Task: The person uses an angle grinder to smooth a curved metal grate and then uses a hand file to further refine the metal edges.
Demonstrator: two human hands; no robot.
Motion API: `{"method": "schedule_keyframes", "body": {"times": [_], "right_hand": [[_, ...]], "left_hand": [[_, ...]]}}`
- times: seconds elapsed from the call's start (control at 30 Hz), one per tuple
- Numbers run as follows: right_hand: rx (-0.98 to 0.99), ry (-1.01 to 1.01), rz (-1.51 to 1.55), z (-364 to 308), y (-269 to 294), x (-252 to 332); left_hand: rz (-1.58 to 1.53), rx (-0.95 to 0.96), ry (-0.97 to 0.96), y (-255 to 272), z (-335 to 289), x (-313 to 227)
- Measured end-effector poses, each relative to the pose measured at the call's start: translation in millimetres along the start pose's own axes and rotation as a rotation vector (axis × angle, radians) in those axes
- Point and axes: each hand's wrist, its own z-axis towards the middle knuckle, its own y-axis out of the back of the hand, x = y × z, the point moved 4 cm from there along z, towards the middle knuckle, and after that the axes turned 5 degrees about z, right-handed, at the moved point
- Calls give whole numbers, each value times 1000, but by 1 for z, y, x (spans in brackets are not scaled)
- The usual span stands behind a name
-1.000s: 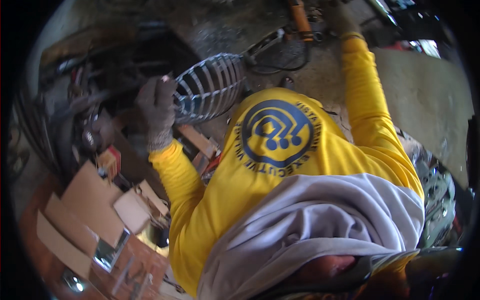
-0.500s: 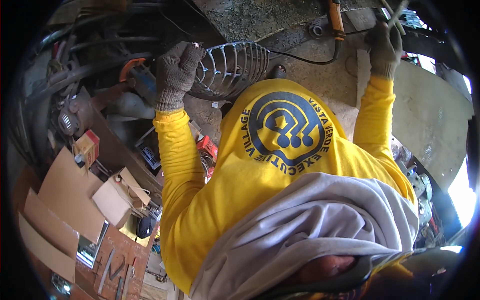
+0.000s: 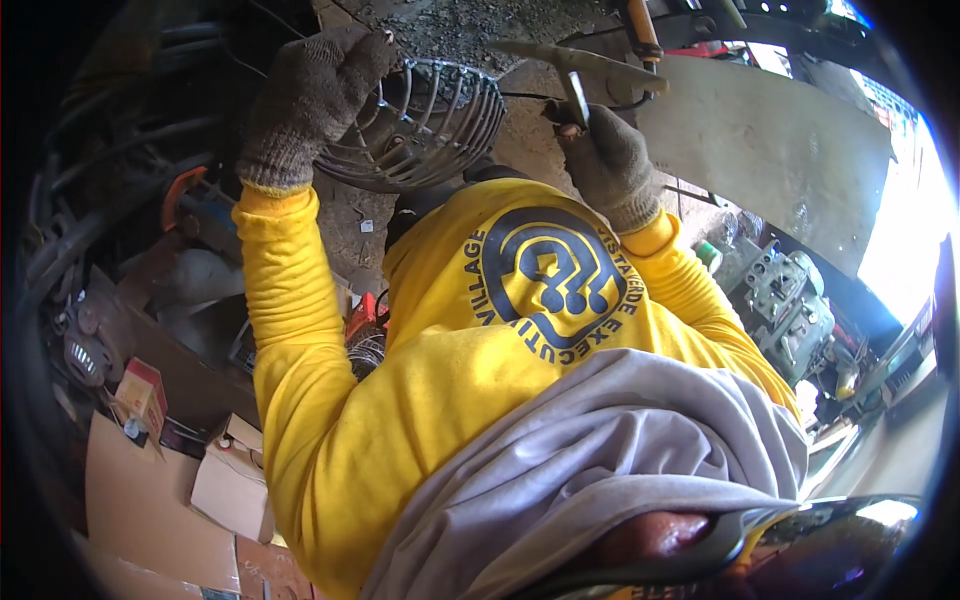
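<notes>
A round cage of welded metal bars (image 3: pixel 430 165), like a guard or basket, is tilted in front of my torso. My left hand (image 3: pixel 318 105), in a brown knit glove, is closed on its left rim. My right hand (image 3: pixel 608 155), gloved alike, is closed around the handle of a chipping hammer (image 3: pixel 575 62). The hammer's long head points toward the cage, above and to the right of it, and does not touch it. My left palm and fingertips are partly hidden by the glove's back.
An orange-handled electrode holder (image 3: pixel 643 32) with a black cable lies beyond the hammer. A large metal sheet (image 3: pixel 770 150) stands at right, near a grey machine part (image 3: pixel 790 310). Cardboard boxes (image 3: pixel 232 480) are at lower left, and an orange-handled tool (image 3: pixel 182 195) lies left of my forearm.
My right hand has come in from the far right toward the cage, bringing the hammer's head into view. My left hand and the cage have shifted left and up in view, which has itself turned.
</notes>
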Motion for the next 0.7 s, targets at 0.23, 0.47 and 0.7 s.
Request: {"method": "schedule_keyframes", "body": {"times": [0.23,0.47,0.7], "right_hand": [[-5,26,-152,-5,-9,-5],[-19,20,-203,-11,-19,-15],[0,130,-318,-7,-19,1]], "left_hand": [[65,7,-82,-32,23,28],[-244,-77,-236,-52,23,52],[-238,-60,-144,-62,18,49]]}}
